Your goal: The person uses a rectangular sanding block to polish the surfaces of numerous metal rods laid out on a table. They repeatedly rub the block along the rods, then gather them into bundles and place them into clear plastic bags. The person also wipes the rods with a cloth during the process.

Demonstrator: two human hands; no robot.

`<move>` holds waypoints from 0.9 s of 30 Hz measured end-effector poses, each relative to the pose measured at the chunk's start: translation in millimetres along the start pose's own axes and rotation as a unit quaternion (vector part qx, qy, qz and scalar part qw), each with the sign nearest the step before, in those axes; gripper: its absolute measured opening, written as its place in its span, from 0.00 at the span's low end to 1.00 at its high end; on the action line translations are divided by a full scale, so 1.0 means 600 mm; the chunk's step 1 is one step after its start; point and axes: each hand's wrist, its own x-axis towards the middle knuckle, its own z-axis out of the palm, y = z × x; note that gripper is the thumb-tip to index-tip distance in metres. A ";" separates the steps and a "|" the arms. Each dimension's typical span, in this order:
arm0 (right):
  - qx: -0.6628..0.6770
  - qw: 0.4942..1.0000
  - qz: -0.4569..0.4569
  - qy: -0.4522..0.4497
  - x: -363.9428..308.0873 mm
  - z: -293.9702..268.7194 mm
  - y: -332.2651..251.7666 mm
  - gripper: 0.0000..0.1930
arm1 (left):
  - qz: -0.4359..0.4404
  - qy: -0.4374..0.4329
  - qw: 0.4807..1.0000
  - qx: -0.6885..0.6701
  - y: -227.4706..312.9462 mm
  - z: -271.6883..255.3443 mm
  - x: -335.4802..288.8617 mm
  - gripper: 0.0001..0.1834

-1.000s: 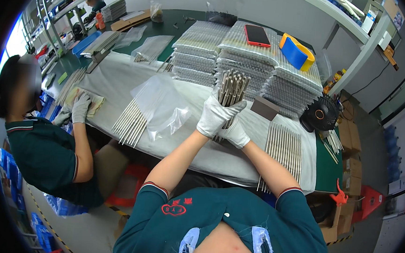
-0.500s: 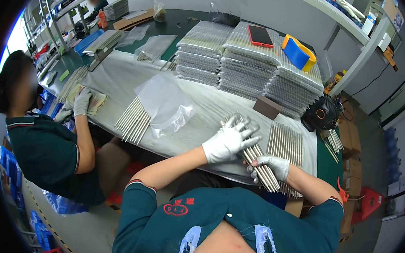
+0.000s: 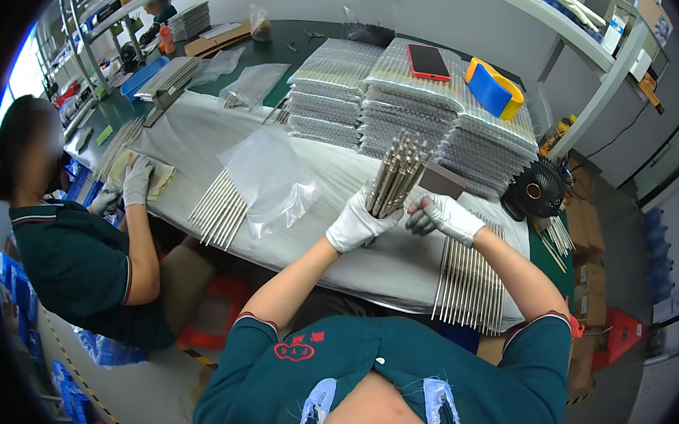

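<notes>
Apparently steadying now: my left hand point(image 3: 361, 220) clamped round the bundled metal rods point(image 3: 399, 173), near-upright over the bench point(image 3: 293, 29), right hand point(image 3: 443, 217) curled just beside, apart; any next move likely needs that grip firm.

We look through the left of two fisheye cameras worn side by side on the head, facing down and forward across the near edge of the table point(image 3: 287, 32). We are close in: our own shirt point(image 3: 409, 347) fills the bottom, and our left hand point(image 3: 358, 223) and right hand point(image 3: 449, 217) fall near mid-frame. The table's far edge and the wall point(image 3: 448, 15) lie farther off, toward the top.
</notes>
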 end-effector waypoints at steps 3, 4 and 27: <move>-0.132 0.974 -0.163 0.082 0.039 0.036 0.049 0.48 | -0.083 -0.006 0.992 -0.093 0.029 -0.016 0.028 0.21; -0.091 0.972 -0.196 0.087 0.058 0.050 0.061 0.49 | -0.077 -0.004 0.994 -0.079 0.051 -0.019 0.046 0.23; -0.009 0.961 -0.271 0.051 0.118 0.132 0.033 0.40 | 0.030 -0.043 0.992 0.112 0.115 -0.029 0.020 0.23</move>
